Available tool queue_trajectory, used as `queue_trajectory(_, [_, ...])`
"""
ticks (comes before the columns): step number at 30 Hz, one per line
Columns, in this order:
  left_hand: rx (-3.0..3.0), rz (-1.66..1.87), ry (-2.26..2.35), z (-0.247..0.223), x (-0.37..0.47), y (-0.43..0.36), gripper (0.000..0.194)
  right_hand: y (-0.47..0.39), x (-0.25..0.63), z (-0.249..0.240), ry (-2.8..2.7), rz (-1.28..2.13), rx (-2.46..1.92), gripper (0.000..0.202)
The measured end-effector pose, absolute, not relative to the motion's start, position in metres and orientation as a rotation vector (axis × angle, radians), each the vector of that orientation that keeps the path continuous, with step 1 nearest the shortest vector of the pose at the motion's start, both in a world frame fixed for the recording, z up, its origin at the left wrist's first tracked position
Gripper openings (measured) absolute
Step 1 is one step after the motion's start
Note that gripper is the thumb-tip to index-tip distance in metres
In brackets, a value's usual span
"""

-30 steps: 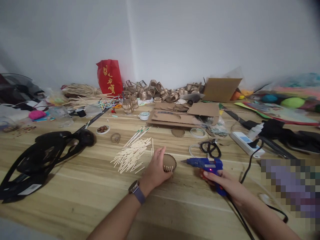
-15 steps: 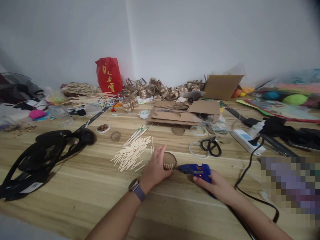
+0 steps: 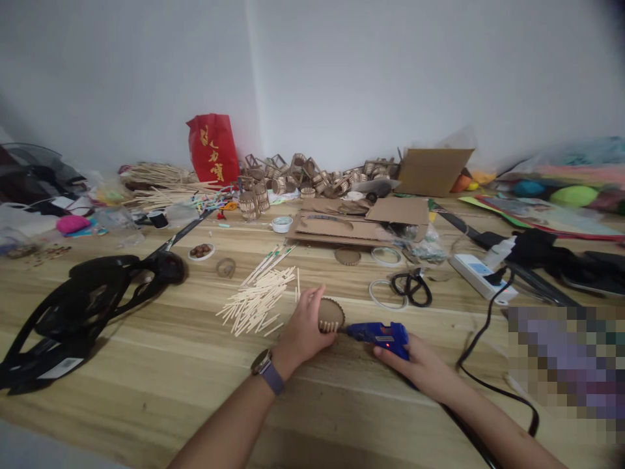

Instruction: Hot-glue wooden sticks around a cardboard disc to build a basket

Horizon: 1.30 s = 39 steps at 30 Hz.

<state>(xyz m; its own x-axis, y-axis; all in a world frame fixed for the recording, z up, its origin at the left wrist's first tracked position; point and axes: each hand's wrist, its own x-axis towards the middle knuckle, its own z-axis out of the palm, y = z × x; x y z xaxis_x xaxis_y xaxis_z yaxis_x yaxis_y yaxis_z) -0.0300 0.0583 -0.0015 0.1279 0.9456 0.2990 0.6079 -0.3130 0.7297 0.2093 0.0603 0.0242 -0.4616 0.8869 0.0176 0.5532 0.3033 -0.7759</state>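
My left hand (image 3: 308, 326), with a watch on its wrist, grips the near left side of a round cardboard disc (image 3: 333, 312) with a notched edge. Short wooden sticks (image 3: 328, 326) stand in a row along its near rim, beside my thumb. My right hand (image 3: 415, 361) is wrapped round a blue hot glue gun (image 3: 383, 333), whose small red light is lit. The gun's nozzle points left and sits at the disc's right near edge; whether it touches cannot be made out. Left of my left hand lies a loose pile of thin wooden sticks (image 3: 261, 296).
Black scissors (image 3: 411, 288) and white rings lie beyond the glue gun. Cardboard sheets (image 3: 336, 228) and several small stick baskets (image 3: 249, 205) stand farther back. A white power strip (image 3: 481, 277) with a black cord is at right; a black strapped item (image 3: 92, 299) lies at left.
The glue gun and my right hand have shifted very slightly left. My left hand and the cardboard disc stay in place.
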Motion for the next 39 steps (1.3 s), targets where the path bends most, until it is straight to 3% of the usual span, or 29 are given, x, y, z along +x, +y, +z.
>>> queue_trajectory(30, [2.018,1.029,1.5,-0.003,-0.03,0.06,0.093,0.057,0.205,0.032,-2.13,1.011,-1.245,0.046])
queue_trajectory(36, [2.005,0.989,1.522,-0.001,-0.031,0.059,0.092,0.064,0.211,0.021,-1.815,1.063,-1.413,0.044])
queue_trajectory(39, [1.993,0.958,1.545,0.001,-0.032,0.058,0.094,0.072,0.22,0.016,-1.414,1.266,-1.508,0.044])
